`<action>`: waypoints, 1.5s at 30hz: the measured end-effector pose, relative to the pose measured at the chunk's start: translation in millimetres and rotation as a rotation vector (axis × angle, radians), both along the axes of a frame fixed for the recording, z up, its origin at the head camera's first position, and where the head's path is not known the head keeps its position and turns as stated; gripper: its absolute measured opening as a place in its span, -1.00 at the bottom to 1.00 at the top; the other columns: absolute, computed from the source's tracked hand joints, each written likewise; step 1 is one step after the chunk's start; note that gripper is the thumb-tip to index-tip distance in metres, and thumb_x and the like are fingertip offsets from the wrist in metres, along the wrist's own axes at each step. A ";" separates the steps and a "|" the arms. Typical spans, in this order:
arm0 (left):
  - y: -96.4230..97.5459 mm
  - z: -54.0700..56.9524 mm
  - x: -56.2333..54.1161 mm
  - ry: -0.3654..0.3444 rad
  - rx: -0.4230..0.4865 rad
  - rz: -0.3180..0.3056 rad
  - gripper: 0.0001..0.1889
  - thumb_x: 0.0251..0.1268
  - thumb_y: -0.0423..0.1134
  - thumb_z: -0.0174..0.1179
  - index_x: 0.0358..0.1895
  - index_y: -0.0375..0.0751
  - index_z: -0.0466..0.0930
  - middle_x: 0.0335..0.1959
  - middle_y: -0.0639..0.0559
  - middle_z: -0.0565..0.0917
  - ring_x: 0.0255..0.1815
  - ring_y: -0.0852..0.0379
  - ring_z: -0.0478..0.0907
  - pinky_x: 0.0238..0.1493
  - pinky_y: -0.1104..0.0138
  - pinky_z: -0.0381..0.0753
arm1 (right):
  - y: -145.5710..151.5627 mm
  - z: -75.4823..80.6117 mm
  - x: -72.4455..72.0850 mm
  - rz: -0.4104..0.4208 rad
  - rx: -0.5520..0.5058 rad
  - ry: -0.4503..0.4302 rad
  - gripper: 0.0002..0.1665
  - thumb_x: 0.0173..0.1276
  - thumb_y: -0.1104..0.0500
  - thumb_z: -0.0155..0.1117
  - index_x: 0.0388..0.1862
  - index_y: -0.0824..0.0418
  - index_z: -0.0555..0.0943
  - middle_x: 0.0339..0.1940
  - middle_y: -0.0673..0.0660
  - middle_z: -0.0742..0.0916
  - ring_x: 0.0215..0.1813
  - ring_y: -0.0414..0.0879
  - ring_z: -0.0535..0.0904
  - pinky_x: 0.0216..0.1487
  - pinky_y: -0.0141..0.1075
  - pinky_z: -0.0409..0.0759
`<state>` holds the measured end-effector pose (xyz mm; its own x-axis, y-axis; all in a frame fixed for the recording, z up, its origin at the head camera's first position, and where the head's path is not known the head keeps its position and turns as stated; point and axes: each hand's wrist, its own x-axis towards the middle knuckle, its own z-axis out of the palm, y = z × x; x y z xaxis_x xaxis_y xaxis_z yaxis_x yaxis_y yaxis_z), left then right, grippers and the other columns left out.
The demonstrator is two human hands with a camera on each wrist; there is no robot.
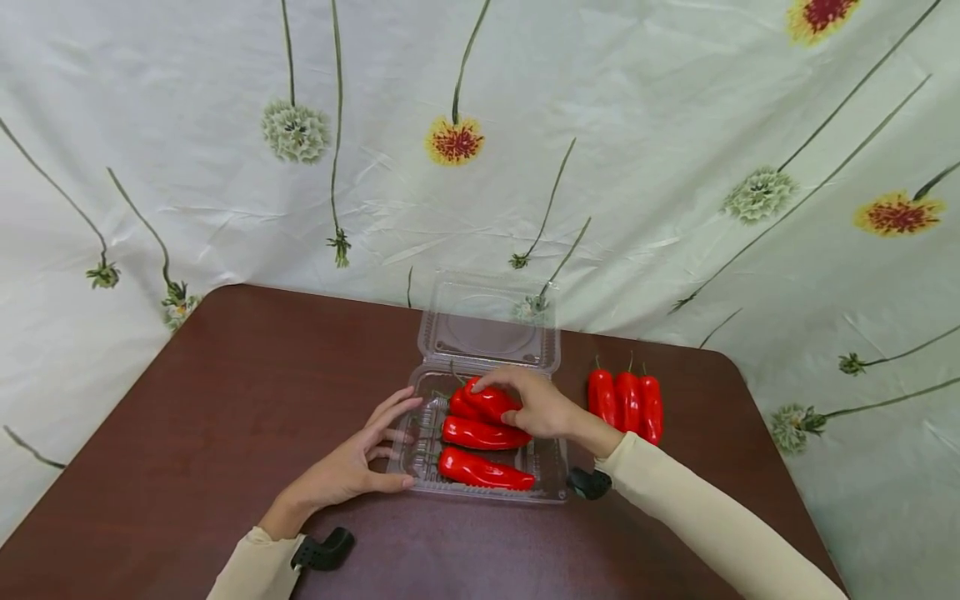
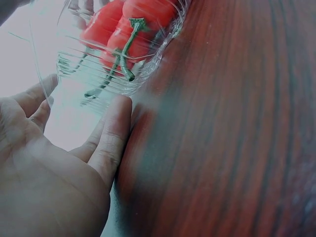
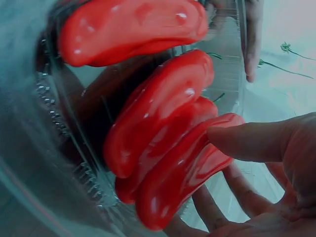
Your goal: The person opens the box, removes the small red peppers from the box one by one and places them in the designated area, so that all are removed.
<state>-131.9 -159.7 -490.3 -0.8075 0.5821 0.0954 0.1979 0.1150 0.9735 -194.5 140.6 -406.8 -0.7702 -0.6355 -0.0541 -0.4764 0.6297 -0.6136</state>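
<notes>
A clear plastic clamshell container [image 1: 555,477] lies unfolded on the table, with several glossy red peppers in its base. My right hand [image 1: 542,404] reaches into the back of it and grips one red pepper [image 1: 489,400] between thumb and fingers. In the right wrist view this pepper [image 3: 170,175] leans against the others. Two more peppers lie crosswise nearer the front, the closest one [image 1: 483,471] by the front wall. My left hand [image 1: 348,467] spreads its extended fingers along the container's left side, thumb at the front corner. Green stems [image 2: 129,44] point toward that hand.
The container's lid [image 1: 487,325] stands raised behind the base, near the table's back edge. Three red peppers [image 1: 628,400] lie side by side to the right, partly behind my right forearm. A flower-printed cloth [image 1: 637,167] hangs behind the brown table [image 1: 225,400].
</notes>
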 end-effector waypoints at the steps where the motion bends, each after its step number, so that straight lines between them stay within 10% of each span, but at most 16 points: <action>1: 0.3 0.1 -0.3 0.001 0.001 0.000 -0.01 0.20 -0.30 0.42 0.62 -0.10 -0.03 0.65 0.00 -0.24 0.28 -0.29 0.33 0.11 0.07 0.44 | 0.5 -0.3 0.4 0.006 0.005 0.015 -0.41 0.19 0.50 0.32 0.19 0.09 0.62 0.27 0.14 0.63 0.27 0.10 0.51 0.20 -0.06 0.54; 29: -2.2 -3.0 -1.1 -0.001 0.011 -0.002 0.01 0.18 -0.33 0.44 0.62 -0.06 -0.02 0.65 0.10 -0.23 0.27 -0.25 0.32 0.11 0.23 0.46 | 8.5 2.1 7.4 0.019 -0.121 0.022 -0.31 0.24 0.53 0.16 0.34 0.12 0.50 0.34 0.13 0.59 0.30 0.08 0.52 0.27 -0.02 0.51; 45: 1.6 -2.1 -0.8 -0.008 0.020 -0.006 0.01 0.19 -0.33 0.43 0.62 -0.08 -0.04 0.65 0.05 -0.25 0.27 -0.23 0.36 0.11 0.25 0.47 | 44.5 25.1 16.6 -0.177 -0.241 -0.126 -0.25 0.38 0.41 0.20 0.48 -0.04 0.34 0.28 0.25 0.43 0.20 0.21 0.52 -0.11 -0.18 0.65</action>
<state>-132.7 -158.1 -492.4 -0.8045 0.5854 0.1001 0.1905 0.0946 0.9771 -177.8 185.1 -381.7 -0.8668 -0.4983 -0.0201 -0.2832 0.5251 -0.8025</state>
